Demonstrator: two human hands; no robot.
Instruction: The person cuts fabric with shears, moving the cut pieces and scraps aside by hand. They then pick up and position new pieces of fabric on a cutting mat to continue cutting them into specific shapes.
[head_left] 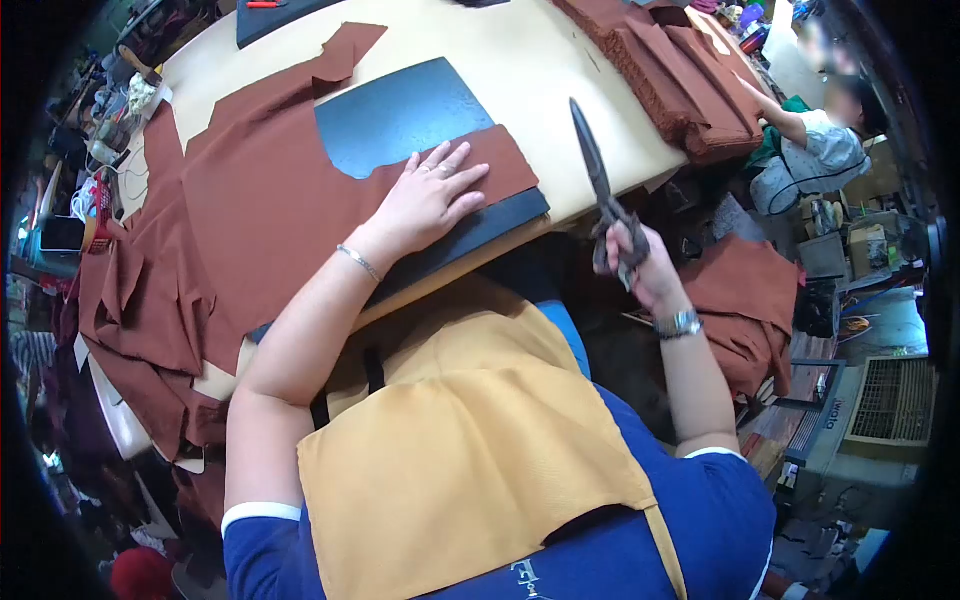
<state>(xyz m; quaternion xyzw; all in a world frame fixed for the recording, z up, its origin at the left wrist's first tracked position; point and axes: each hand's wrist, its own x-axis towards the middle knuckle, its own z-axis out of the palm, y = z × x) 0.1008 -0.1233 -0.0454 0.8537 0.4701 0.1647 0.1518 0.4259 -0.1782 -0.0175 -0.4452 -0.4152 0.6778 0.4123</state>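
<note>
My left hand [432,195] lies flat with its fingers spread on a brown sheet of material [265,205], near the table's front edge. Under the sheet, a dark blue-grey board [400,112] shows behind my fingers, and a dark strip [480,233] shows in front of them. My right hand [640,265] is raised off the table's front edge and grips large dark scissors [595,165] by the handles. Their blades look closed and point up and away from me, apart from the sheet.
Stacked brown pieces [690,85] lie on the cream table [540,60] at the back right. Another person [820,145] is beyond them. More brown material [745,300] hangs low at the right. A dark board with a red tool [266,5] is at the far edge.
</note>
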